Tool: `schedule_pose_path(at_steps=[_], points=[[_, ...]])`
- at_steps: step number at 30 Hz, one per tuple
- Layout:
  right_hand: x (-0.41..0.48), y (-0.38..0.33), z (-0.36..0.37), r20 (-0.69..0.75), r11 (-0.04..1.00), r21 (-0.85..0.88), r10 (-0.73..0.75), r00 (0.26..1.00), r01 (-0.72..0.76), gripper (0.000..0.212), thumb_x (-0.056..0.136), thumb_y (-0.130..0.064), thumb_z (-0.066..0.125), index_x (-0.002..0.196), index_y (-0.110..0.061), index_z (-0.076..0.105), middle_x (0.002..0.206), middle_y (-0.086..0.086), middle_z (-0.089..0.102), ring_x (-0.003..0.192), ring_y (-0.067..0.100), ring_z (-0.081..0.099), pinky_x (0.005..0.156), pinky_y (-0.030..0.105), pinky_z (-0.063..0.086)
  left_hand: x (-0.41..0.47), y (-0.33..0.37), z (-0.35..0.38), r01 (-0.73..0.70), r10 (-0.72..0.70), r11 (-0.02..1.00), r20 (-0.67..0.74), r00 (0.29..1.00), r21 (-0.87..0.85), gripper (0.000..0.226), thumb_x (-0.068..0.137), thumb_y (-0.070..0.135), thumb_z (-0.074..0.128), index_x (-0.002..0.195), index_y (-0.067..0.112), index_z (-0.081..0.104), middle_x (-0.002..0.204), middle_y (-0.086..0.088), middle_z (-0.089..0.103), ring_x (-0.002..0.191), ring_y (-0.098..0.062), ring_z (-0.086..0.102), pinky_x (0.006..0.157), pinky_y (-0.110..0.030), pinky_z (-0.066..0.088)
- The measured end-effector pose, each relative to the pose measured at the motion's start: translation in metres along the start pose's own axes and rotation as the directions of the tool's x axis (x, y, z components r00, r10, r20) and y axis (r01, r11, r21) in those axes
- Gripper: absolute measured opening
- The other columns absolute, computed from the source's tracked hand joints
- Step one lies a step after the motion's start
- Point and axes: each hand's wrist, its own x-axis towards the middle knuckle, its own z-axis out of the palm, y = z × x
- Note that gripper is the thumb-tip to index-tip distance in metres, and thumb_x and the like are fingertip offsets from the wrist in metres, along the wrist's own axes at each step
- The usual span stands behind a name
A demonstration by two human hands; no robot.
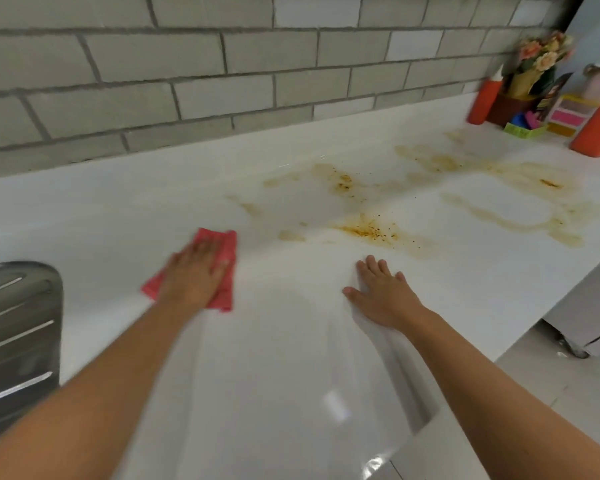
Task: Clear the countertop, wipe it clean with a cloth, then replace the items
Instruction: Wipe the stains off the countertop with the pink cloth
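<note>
So this is the wiping step, no question. The left hand is pressed flat on a red cloth near the front-left part of the white table, fingers spread over it rather than curled, so the grip is more of a palm-down press than a pinch. It's a bit blurry, which I'd read as mid-swipe. The right hand is open and empty, lying flat on the table just to brace. The middle of the table is bare, with the items pushed off to the far right corner: two orange bottles, a flower pot and some colourful boxes. The yellow-brown stains with dark specks sit just beyond and to the right of the cloth, with more smears further right, all untouched. Next move, I'd say, is to sweep the cloth right and away into that mess, probably with several passes and some pressure.
</note>
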Motion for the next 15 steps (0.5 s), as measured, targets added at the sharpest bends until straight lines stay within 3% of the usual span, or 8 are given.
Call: schedule_pose_path(at_steps=[2, 5, 7, 11, 13, 15], points=[[0.003, -0.004, -0.003, 0.024, 1.000, 0.003, 0.025, 0.999, -0.025, 0.069, 0.098, -0.049, 0.024, 0.151, -0.014, -0.001, 0.159, 0.004, -0.009, 0.147, 0.022, -0.006, 0.118, 0.046, 0.008, 0.033, -0.025, 0.000, 0.153, -0.153, 0.988, -0.016, 0.988, 0.004, 0.056, 0.098, 0.041, 0.023, 0.149, 0.018, 0.019, 0.156, -0.007, 0.020, 0.144, -0.022, 0.016, 0.112, -0.045, 0.022], [0.006, -0.008, -0.005, 0.054, 0.998, 0.022, 0.049, 0.997, -0.051, 0.069, 0.098, -0.048, 0.024, 0.150, -0.013, -0.005, 0.158, 0.005, -0.013, 0.146, 0.024, -0.010, 0.119, 0.046, 0.004, 0.072, -0.011, 0.000, 0.286, -0.286, 0.958, 0.000, 0.958, 0.003, 0.055, 0.100, 0.038, 0.023, 0.149, 0.013, 0.018, 0.156, -0.008, 0.020, 0.143, -0.027, 0.016, 0.113, -0.049, 0.017], [0.004, -0.009, -0.005, 0.061, 0.998, 0.038, 0.054, 0.997, -0.056, 0.069, 0.099, -0.047, 0.024, 0.150, -0.013, -0.006, 0.158, 0.005, -0.014, 0.146, 0.023, -0.012, 0.119, 0.046, 0.001, 0.078, 0.024, 0.004, 0.200, -0.200, 0.979, 0.022, 0.980, -0.033, 0.055, 0.100, 0.038, 0.021, 0.149, 0.014, 0.017, 0.156, -0.007, 0.018, 0.143, -0.026, 0.014, 0.114, -0.047, 0.015], [-0.001, -0.009, -0.005, 0.055, 0.996, 0.067, 0.061, 0.997, -0.065, 0.069, 0.099, -0.047, 0.024, 0.150, -0.013, -0.008, 0.157, 0.005, -0.016, 0.146, 0.022, -0.014, 0.118, 0.043, -0.003, 0.040, 0.070, 0.011, -0.209, 0.210, 0.977, 0.063, 0.976, -0.028, 0.055, 0.100, 0.042, 0.018, 0.150, 0.022, 0.012, 0.157, 0.004, 0.013, 0.145, -0.013, 0.009, 0.116, -0.037, 0.010], [-0.001, -0.010, -0.008, 0.064, 0.996, 0.057, 0.065, 0.996, -0.069, 0.069, 0.099, -0.047, 0.024, 0.150, -0.013, -0.008, 0.157, 0.005, -0.017, 0.146, 0.022, -0.014, 0.118, 0.043, -0.003, 0.047, 0.039, 0.004, -0.199, 0.203, 0.977, 0.065, 0.977, -0.072, 0.055, 0.100, 0.041, 0.027, 0.150, 0.023, 0.013, 0.158, 0.005, 0.011, 0.145, -0.011, 0.010, 0.116, -0.037, 0.011], [-0.001, -0.012, -0.010, 0.085, 0.996, 0.048, 0.075, 0.994, -0.079, 0.069, 0.099, -0.047, 0.024, 0.149, -0.013, -0.009, 0.157, 0.005, -0.017, 0.145, 0.022, -0.014, 0.118, 0.043, -0.004, 0.071, -0.009, 0.001, -0.056, 0.058, 0.995, 0.031, 0.998, -0.081, 0.057, 0.099, 0.039, 0.031, 0.150, 0.019, 0.016, 0.157, -0.001, 0.014, 0.145, -0.017, 0.014, 0.114, -0.042, 0.016]])
